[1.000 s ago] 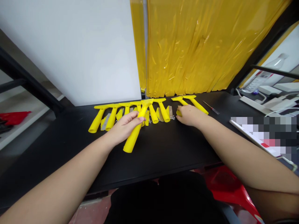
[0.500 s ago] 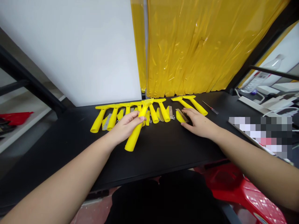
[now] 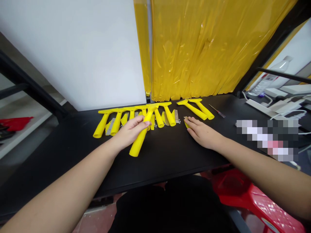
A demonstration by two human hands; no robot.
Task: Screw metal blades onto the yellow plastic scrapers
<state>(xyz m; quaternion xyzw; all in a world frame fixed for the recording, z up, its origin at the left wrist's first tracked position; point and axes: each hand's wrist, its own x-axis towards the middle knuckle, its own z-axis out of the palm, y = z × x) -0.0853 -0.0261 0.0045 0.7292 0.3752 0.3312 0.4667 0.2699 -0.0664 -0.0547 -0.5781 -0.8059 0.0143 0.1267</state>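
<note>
My left hand is closed around a yellow scraper handle, a hollow plastic piece with a wide head, held tilted above the black table. My right hand lies low over the table at the right, fingers and thumb closed on a small yellow blade holder with a metal strip; the hand hides most of it. Behind my left hand several more yellow handles stand in a row along the back, with metal blades and yellow plates among them. Two further handles lie beyond my right hand.
A screwdriver lies at the back right of the black table. Small screws are scattered near the row. White boxes and cables, with a clear bottle, are at the far right. A red stool stands below the table's edge.
My right hand has come down over the yellow blade holder, covering more of it, and its fingers have closed in. My left hand keeps the handle in nearly the same place.
</note>
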